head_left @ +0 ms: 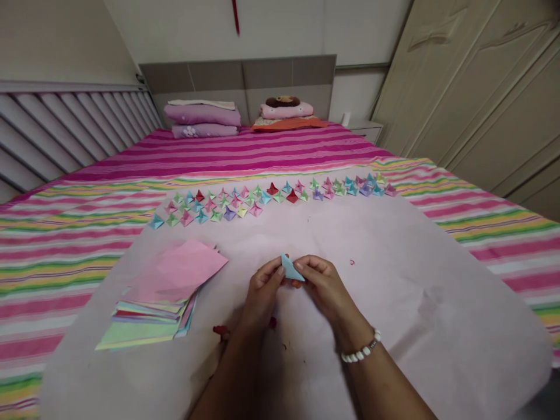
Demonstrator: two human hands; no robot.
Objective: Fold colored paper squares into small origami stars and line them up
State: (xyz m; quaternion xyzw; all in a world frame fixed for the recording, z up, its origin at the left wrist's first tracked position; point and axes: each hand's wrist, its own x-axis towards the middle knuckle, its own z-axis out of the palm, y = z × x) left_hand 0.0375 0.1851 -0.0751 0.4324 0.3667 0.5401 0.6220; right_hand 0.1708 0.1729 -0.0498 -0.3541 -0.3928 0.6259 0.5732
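Note:
A small folded piece of light blue paper (290, 269) sits between both my hands, above a pale pink sheet (394, 303) spread over the bed. My left hand (261, 291) pinches its left side with the fingertips. My right hand (321, 286), with a white bead bracelet at the wrist, pinches its right side. To the left of my hands lies a stack of coloured paper squares (161, 297), pink on top.
Two rows of several small folded paper shapes (271, 195) in many colours lie along the far edge of the pink sheet. The striped bedspread (65, 245) surrounds it. Folded bedding and pillows (203, 116) sit at the headboard. A wardrobe (481, 87) stands at the right.

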